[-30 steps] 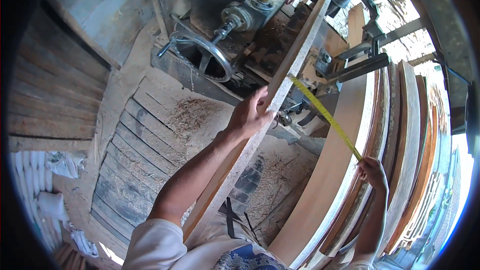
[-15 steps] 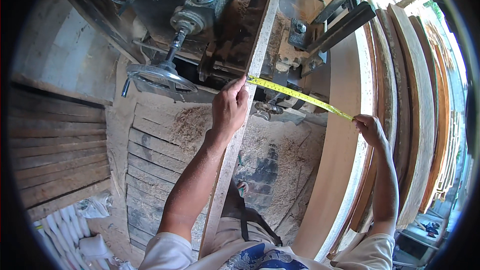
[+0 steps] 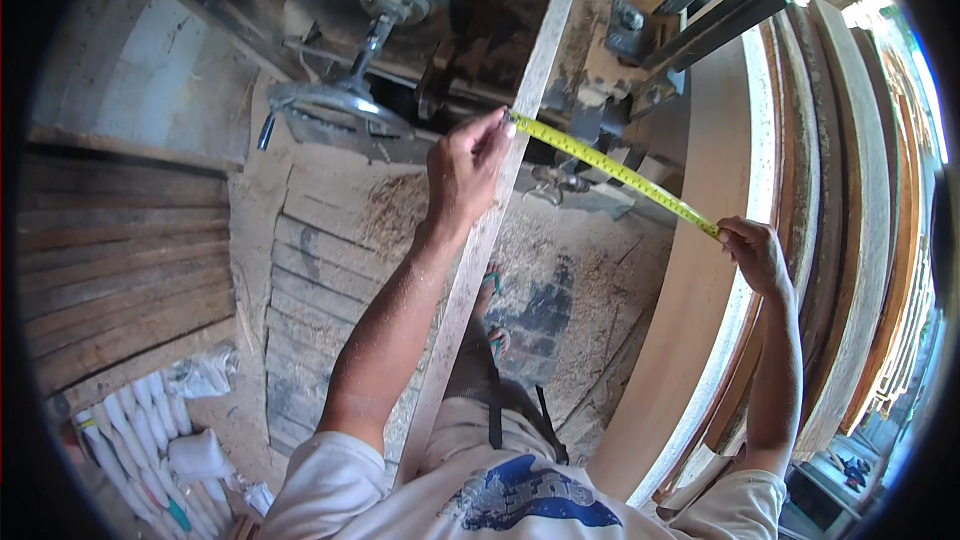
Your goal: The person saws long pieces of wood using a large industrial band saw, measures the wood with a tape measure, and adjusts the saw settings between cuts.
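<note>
Yellow, ribbon-like measuring tape [image 3: 615,173] spans from a long, narrow wooden board [image 3: 483,240] toward a broad, pale wooden plank [image 3: 690,300]. The left hand [image 3: 463,170] pinches its end at the board; the right hand's [image 3: 757,254] fingers grip it farther right.

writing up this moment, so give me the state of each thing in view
yellow tape: extended, nearly straight
long board: slanting across the view
left hand: pinching the tape's end
right hand: gripping the tape's other visible end
handwheel: mounted on shaft
stacked boards: side by side
floor: strewn with shavings
</note>
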A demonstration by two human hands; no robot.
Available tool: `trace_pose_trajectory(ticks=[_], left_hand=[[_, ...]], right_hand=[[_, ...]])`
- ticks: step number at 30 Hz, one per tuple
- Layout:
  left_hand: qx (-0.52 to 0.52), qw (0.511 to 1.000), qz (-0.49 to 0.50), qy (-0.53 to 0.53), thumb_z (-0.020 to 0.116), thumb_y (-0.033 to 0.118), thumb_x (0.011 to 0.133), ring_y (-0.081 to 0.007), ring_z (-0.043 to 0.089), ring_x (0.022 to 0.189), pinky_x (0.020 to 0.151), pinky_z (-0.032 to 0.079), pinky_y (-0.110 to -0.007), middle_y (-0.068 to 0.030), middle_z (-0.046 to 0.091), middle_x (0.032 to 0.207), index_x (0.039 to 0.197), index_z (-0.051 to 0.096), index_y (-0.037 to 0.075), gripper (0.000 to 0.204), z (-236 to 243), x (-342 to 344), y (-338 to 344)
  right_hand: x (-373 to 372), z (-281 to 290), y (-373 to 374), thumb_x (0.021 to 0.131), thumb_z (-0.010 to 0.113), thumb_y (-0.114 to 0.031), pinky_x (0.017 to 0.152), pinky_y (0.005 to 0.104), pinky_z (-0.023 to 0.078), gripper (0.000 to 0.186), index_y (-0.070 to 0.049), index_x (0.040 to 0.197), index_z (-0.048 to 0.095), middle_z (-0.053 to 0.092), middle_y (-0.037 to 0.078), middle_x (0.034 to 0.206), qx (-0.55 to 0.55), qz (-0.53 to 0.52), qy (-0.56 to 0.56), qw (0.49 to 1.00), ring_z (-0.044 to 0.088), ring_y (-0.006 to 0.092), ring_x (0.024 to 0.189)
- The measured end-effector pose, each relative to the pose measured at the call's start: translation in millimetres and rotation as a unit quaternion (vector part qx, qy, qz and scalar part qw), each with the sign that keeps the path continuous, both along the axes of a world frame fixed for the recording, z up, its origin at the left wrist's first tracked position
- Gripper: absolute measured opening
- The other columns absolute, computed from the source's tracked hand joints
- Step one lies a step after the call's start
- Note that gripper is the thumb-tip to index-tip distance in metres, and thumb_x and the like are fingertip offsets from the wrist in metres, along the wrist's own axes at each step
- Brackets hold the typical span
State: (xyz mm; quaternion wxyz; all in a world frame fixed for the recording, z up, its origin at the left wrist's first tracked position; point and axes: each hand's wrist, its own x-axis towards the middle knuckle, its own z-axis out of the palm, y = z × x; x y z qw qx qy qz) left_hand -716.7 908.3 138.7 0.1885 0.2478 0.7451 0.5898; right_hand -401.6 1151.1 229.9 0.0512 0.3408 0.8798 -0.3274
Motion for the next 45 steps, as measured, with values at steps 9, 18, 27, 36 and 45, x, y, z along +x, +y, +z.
trace_pose_trajectory(ticks=[9, 18, 27, 36, 45], left_hand=[[-0.118, 0.992, 0.024, -0.041, 0.070, 0.022, 0.087, -0.0136, 0.067, 0.079, 0.069, 0.051, -0.025, -0.0130, 0.072, 0.087, 0.103, 0.069, -0.003, 0.030, 12.6, 60.8, -101.0], [-0.114, 0.993, 0.019, 0.039, 0.069, 0.017, 0.085, -0.0159, 0.068, 0.078, 0.068, 0.051, -0.026, -0.0133, 0.071, 0.088, 0.100, 0.070, -0.003, 0.025, 12.2, 64.5, -98.9], [-0.173, 0.965, -0.010, 0.198, 0.075, 0.033, 0.076, -0.0314, 0.066, 0.094, 0.084, 0.051, -0.040, -0.0191, 0.067, 0.104, 0.128, 0.050, -0.001, 0.067, 10.0, 98.8, -124.2], [-0.191, 0.955, -0.123, -0.192, 0.065, 0.016, 0.069, -0.0270, 0.064, 0.090, 0.081, 0.050, -0.037, -0.0171, 0.066, 0.101, 0.116, 0.055, -0.003, 0.051, -6.3, 77.2, -207.9], [-0.125, 0.881, -0.163, -0.426, 0.072, 0.027, 0.078, -0.0259, 0.052, 0.119, 0.097, 0.043, -0.038, -0.0153, 0.054, 0.130, 0.133, 0.045, -0.002, 0.068, -97.1, 78.5, -311.4]], right_hand=[[43.8, -2.7, -77.8, 0.084, 0.059, 0.003, 0.054, 0.0326, 0.045, 0.010, -0.001, 0.091, 0.063, 0.060, 0.009, 0.068, -0.008, 0.060, -0.016, 0.998, 0.060, 0.0192, 0.059], [47.6, -9.4, -85.9, 0.084, 0.057, 0.003, 0.058, 0.0347, 0.046, 0.008, -0.001, 0.089, 0.062, 0.060, 0.011, 0.071, 0.015, 0.057, 0.000, 0.998, 0.062, 0.0244, 0.064], [69.5, -14.1, -97.0, 0.089, 0.055, 0.000, 0.054, 0.0308, 0.045, 0.007, -0.001, 0.090, 0.061, 0.059, 0.008, 0.068, 0.002, 0.009, 0.053, 0.999, 0.058, 0.0178, 0.058], [33.5, -129.9, -260.1, 0.081, 0.075, -0.040, 0.062, 0.0230, 0.042, 0.040, -0.004, 0.088, 0.060, 0.055, -0.003, 0.072, -0.312, -0.293, 0.299, 0.853, 0.052, 0.0066, 0.069], [-66.8, -200.5, -341.2, 0.085, 0.068, -0.041, 0.068, 0.0294, 0.049, 0.049, 0.006, 0.101, 0.063, 0.066, 0.009, 0.085, -0.475, -0.334, 0.159, 0.799, 0.060, 0.0142, 0.075]])
